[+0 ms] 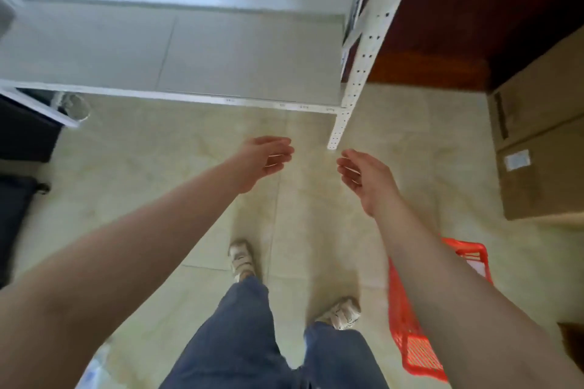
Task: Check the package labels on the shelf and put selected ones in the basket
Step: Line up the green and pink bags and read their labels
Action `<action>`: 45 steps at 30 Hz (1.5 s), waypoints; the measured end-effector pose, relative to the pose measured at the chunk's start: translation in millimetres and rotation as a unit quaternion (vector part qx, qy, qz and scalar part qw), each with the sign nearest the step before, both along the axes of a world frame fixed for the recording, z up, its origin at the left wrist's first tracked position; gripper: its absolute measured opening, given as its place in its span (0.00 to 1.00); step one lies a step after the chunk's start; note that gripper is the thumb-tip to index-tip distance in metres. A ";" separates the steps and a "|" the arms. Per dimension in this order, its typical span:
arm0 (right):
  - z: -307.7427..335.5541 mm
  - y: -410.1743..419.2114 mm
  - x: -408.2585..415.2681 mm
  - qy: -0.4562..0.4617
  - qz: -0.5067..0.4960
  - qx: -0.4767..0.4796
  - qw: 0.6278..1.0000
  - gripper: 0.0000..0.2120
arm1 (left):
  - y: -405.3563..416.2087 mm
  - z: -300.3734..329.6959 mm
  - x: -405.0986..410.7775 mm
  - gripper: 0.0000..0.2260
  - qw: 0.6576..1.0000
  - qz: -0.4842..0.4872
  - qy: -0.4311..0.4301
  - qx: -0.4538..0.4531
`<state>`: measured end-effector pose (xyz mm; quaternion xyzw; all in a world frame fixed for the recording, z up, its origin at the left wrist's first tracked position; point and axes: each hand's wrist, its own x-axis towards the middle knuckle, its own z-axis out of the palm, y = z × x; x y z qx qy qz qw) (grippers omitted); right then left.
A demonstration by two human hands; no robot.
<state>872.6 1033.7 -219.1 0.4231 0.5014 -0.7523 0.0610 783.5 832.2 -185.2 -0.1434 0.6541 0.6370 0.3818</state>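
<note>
We saw both arms stretched forward and down over the pale tiled floor [316, 199], in front of a white metal shelf [221, 50]. The left hand [265, 156] hung with its fingers loosely curved and its palm turned inward, its grip slack and holding nothing. The right hand [363, 177] mirrored it, palm facing the left hand, fingers relaxed and slightly bent, its grip likewise loose around nothing. The two hands were near each other but apart, both just in front of the foot of the shelf's perforated upright post [363, 57].

The shelf board nearest us lay bare and grey-white, with small labels along its front edge that were too blurred for us to read. We could make out no packages on the part of the shelf in view. The red plastic basket [407, 325] stood on the floor at our right, beside the right foot and partly hidden behind the right forearm; what lay inside it we could not tell.

Brown cardboard boxes [543, 174] sat stacked at the far right, one with a white label. A dark wooden panel [474, 9] rose behind the post. Blue jeans [246, 341] and light shoes [241, 259] showed below.
</note>
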 end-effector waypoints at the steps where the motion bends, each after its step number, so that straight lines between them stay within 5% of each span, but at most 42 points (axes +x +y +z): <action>1: 4.7 -22.4 -19.7 0.002 0.016 0.000 1.000 0.04 | -25.7 4.4 -11.1 0.04 1.000 0.012 0.002 0.003; 10: 56.4 -208.2 -179.1 0.061 0.144 -0.018 0.988 0.05 | -201.8 65.2 -117.8 0.06 0.995 0.076 0.062 0.003; 24: 151.3 -315.0 -383.0 0.214 0.233 -0.014 0.948 0.05 | -283.3 130.8 -292.9 0.09 0.951 0.247 0.165 0.083; 35: 183.7 -343.9 -520.9 0.221 0.158 -0.035 0.962 0.06 | -305.1 152.6 -430.2 0.05 0.925 0.306 0.197 0.113; 45: 180.4 -370.9 -591.4 0.176 0.064 -0.005 0.982 0.09 | -310.3 142.8 -540.7 0.01 0.957 0.219 0.164 0.094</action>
